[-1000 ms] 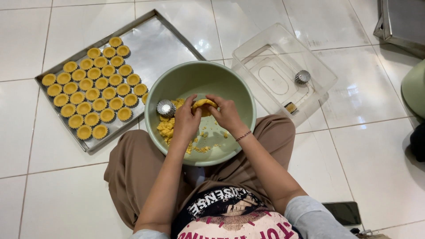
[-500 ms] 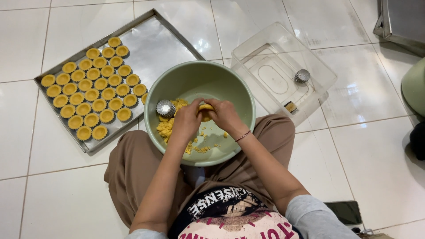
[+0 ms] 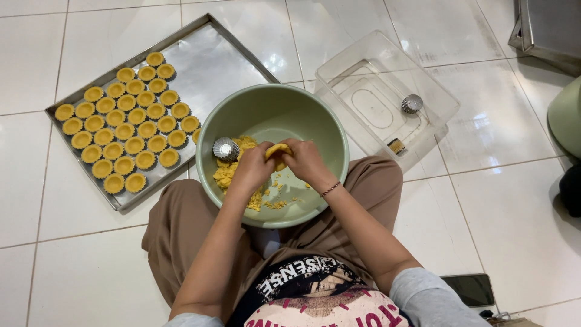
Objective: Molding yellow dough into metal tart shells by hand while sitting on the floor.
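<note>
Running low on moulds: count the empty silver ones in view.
2. One mould lies in the green bowl; another mould sits in the clear container. The left hand and right hand, closed on dough, may hide more.

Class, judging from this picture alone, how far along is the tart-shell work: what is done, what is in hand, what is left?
Done: rows of filled shells cover the left half of the tray. In hand: the left hand and right hand press a piece of dough over the bowl. Left: loose dough, an empty mould in the bowl, another mould in the clear tub, and bare tray space.
</note>
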